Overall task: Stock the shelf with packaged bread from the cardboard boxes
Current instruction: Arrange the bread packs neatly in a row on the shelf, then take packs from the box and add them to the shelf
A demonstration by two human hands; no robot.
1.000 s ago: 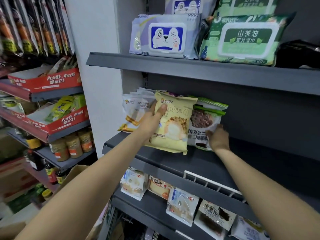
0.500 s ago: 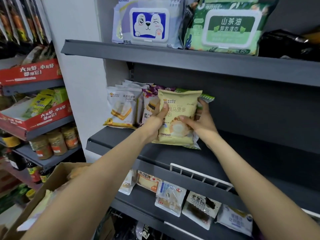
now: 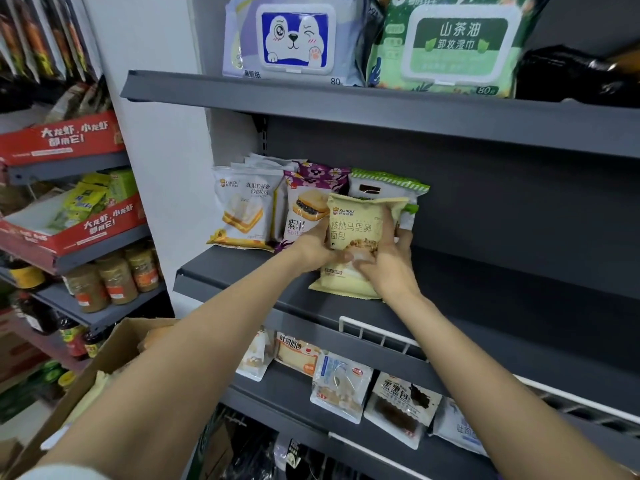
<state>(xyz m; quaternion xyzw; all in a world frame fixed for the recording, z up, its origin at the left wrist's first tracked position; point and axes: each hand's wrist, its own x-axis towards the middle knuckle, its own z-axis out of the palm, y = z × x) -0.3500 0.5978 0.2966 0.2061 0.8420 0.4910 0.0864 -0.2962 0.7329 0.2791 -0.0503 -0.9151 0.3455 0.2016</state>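
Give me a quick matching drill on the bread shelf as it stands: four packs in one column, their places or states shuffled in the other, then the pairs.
Things:
1. yellow bread pack
2. white sandwich pack
3. purple flowered pack
4. green-topped pack

Places or states:
A. leftmost in the row, next to the white wall
B. behind the held pack, top edge showing above it
C. in the grip of the left hand and right hand
D. second from the left in the row

Pairs: 1-C, 2-A, 3-D, 4-B
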